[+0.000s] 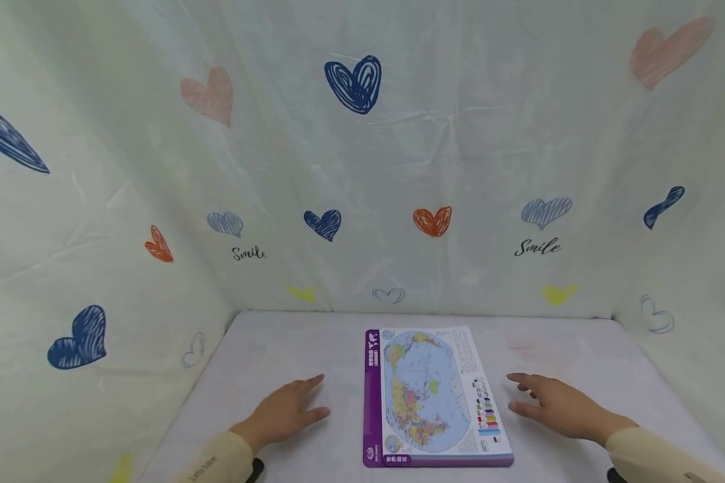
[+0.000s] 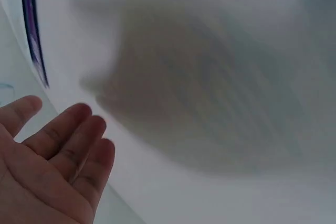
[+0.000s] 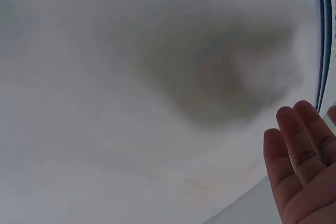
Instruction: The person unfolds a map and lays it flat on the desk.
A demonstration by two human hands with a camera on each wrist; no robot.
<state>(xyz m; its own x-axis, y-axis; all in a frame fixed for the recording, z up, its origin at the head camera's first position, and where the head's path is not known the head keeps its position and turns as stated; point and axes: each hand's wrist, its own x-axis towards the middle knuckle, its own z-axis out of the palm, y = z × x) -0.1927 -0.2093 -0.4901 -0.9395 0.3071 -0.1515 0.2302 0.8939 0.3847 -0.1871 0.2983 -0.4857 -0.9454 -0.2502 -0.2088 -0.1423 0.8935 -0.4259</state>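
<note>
A flat world-map board [image 1: 431, 396] with a purple border lies on the white table [image 1: 290, 349], front centre. My left hand [image 1: 290, 409] hovers palm down just left of the board, fingers straight and empty. My right hand [image 1: 546, 402] hovers just right of the board, fingers spread, holding nothing. In the left wrist view the left hand's fingers [image 2: 68, 145] are straight over the table, with the board's purple edge [image 2: 32, 30] at top left. The right wrist view shows the right hand's fingers [image 3: 299, 156] straight, with the board's edge [image 3: 324, 35] at the far right.
Pale curtains printed with hearts and the word "Smile" [image 1: 362, 168] close in the table at the back and both sides. Cream sleeves [image 1: 217, 459] cover both forearms.
</note>
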